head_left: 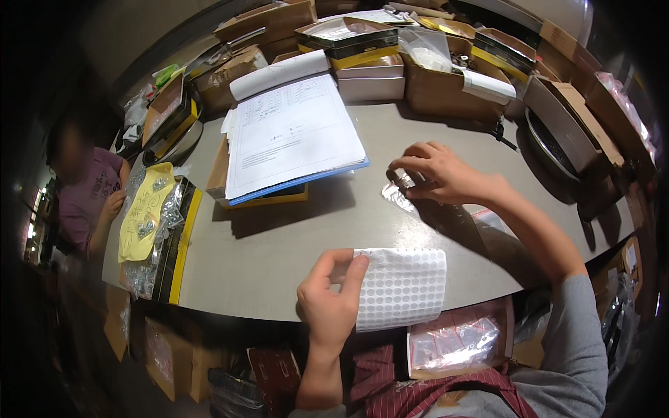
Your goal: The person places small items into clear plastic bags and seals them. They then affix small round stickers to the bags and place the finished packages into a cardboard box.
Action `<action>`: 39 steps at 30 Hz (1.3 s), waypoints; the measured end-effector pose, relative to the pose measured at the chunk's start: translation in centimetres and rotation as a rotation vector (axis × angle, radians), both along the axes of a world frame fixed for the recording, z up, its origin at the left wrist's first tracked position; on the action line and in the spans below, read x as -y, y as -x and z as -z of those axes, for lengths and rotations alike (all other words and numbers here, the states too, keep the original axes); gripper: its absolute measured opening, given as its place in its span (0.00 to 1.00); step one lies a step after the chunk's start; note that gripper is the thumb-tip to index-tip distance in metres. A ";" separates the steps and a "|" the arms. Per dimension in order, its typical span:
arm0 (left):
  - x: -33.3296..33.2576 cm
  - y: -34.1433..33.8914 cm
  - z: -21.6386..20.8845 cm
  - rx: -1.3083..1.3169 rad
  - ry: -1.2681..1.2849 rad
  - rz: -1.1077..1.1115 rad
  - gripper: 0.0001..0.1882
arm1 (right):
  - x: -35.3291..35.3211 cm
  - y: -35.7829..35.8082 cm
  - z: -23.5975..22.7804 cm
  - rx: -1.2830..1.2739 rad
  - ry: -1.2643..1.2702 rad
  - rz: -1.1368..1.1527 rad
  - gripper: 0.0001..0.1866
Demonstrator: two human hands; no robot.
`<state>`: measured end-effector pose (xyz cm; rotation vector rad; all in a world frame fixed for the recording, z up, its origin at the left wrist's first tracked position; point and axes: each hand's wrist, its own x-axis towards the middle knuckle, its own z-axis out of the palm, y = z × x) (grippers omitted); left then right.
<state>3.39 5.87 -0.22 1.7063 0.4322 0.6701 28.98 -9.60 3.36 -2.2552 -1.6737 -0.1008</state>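
My left hand (331, 296) pinches the upper left corner of a white sheet of round stickers (401, 285) between thumb and fingers. The sheet hangs over the table's front edge, its rows of grey-white dots facing up. Farther off and to the right, my right hand (439, 174) has its thumb and fingers closed on a small clear plastic bag (397, 198). What lies inside the bag is too small to make out. Another clear bag with a red line (491, 221) lies on the table under my right forearm.
A clipboard with papers (296, 139) rests on a box at centre left. At the left stands a box of bagged parts (150, 237) with a yellow paper on it; a person (87, 188) sits beyond. Cardboard boxes (446, 80) line the back. An open box of bags (456, 341) sits below the front edge.
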 end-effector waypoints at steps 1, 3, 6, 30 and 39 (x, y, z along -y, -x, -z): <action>-0.1 -0.1 0.1 0.004 -0.004 -0.001 0.09 | 0.8 -0.1 -0.3 -0.131 0.150 0.002 0.25; -0.1 -0.1 0.2 0.011 -0.012 0.000 0.11 | 2.8 1.0 0.2 -0.192 0.069 -0.085 0.25; -0.2 0.3 0.6 0.049 0.117 -0.027 0.11 | 4.5 5.5 1.4 -0.339 0.007 -0.229 0.24; 3.4 -0.7 -0.9 0.025 0.220 0.322 0.06 | 12.9 2.1 -1.8 -0.442 0.260 0.236 0.16; 3.3 -0.7 -0.7 0.031 0.140 0.269 0.05 | 7.9 1.7 -1.4 -1.145 -0.190 0.167 0.07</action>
